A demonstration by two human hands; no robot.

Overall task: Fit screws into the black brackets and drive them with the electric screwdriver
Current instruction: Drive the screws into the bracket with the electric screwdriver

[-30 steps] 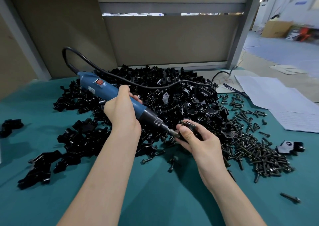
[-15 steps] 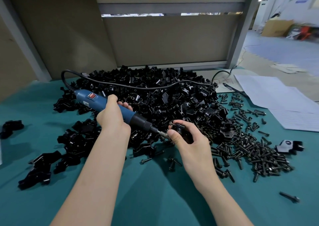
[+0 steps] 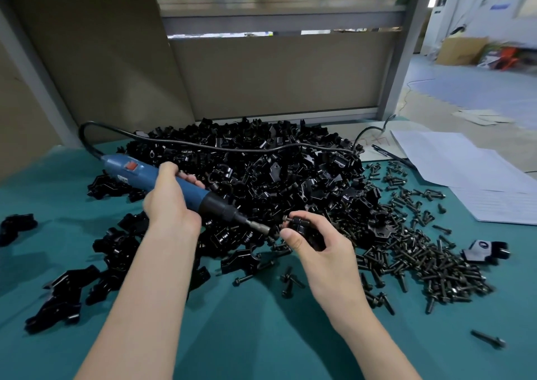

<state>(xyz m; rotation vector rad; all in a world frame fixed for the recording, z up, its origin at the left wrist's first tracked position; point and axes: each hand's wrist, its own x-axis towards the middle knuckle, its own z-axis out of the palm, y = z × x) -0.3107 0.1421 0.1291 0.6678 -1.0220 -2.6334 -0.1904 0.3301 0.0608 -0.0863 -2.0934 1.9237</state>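
The left hand grips the blue electric screwdriver, its bit just beside a black bracket clasped in the right hand at mid-desk. A bracket heap reaches the teal desk's far edge below a beige partition. Loose screws and white papers lie toward the right edge.

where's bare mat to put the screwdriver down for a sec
Bare teal mat lies between the two forearms at the near edge, and at the far left between the bracket pile and a stray bracket. Crowded: the bracket pile in the middle, the screw pile to its right, papers beyond.
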